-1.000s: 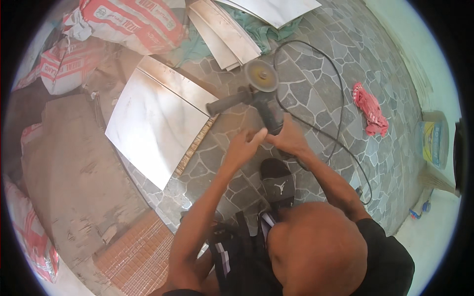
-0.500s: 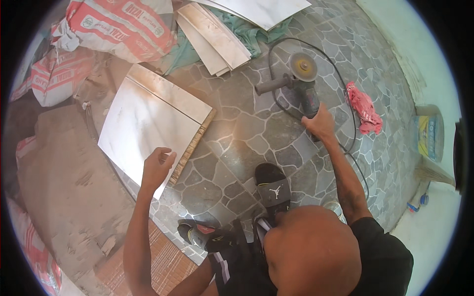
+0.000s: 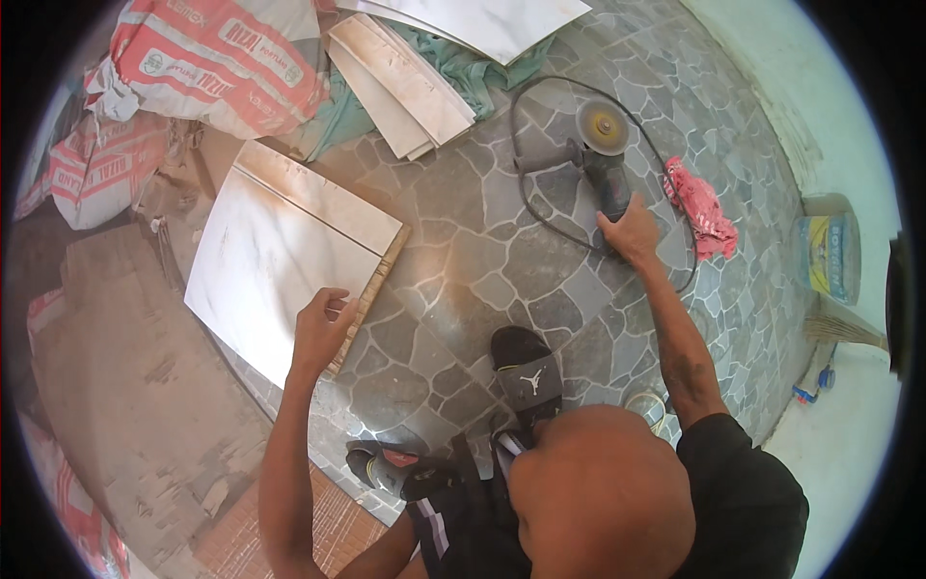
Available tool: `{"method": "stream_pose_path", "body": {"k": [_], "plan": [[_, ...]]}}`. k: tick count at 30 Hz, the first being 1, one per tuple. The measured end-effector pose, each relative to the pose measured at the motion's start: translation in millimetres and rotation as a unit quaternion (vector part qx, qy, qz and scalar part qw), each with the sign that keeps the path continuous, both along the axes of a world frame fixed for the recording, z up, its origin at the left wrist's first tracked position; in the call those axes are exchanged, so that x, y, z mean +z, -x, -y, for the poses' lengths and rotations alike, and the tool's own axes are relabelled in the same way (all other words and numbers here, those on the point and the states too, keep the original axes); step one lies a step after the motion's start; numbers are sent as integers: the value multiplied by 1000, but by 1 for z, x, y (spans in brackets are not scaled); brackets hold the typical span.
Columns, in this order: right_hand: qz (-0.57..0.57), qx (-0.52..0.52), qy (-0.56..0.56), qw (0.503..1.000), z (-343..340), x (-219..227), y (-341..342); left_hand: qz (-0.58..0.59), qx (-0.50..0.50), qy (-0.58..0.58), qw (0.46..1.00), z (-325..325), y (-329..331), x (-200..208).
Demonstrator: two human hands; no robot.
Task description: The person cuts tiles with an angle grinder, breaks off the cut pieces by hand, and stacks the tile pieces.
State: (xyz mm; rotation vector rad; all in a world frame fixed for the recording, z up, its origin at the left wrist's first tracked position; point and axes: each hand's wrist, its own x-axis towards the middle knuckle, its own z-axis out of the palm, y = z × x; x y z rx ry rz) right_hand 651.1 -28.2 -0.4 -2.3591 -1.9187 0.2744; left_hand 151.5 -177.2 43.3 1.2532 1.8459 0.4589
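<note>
My right hand (image 3: 632,232) is closed around the rear body of a dark angle grinder (image 3: 606,179). Its yellowish round disc (image 3: 605,126) faces up, and a side handle sticks out to the left. I cannot tell whether the disc spins. To the left lies a white marbled tile (image 3: 280,256), with a dark straight line parting off a narrow strip (image 3: 318,198) at its far side. My left hand (image 3: 323,333) hovers at or just over the tile's right edge, fingers loosely bent and nothing seen in them; contact is unclear. Brown layered material (image 3: 381,280) shows under the tile.
The grinder's black cord (image 3: 521,183) loops over the stone-patterned floor. Right of it lies a pink cloth (image 3: 702,207). Narrow tile pieces (image 3: 400,87) rest on green cloth at the back. Red-and-white bags (image 3: 217,72) stand back left, brown cardboard (image 3: 145,386) lies left, and a bucket (image 3: 828,253) stands by the wall.
My left hand has shifted right across the tile to its edge. The grinder in my right hand has moved slightly right and its side handle has turned. The whole view has shifted a little.
</note>
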Motion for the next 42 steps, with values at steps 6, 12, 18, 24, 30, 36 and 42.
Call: {"method": "stream_pose_path", "body": {"k": [6,12,18,24,30,36,42], "plan": [[-13,13,-51,999,5,-11,-3,4,-28,-12,1000,-8,-15,0],[-36,7,-66,997,9,-13,-5,-3,-14,-16,1000,-6,-11,-2],[81,144,-254,953,8,24,14,2,2,-13,1000,-2,-4,-2],[-296,226,3,928,39,63,135,-13,1,-23,1000,3,-1,-13],[-305,298,79,901,22,6,279,-9,11,-18,1000,3,-11,-9],[-141,318,137,928,6,-14,340,-49,61,-30,997,14,5,-5],[-163,278,40,946,5,-26,347,-118,160,-98,975,38,54,-13]]}}
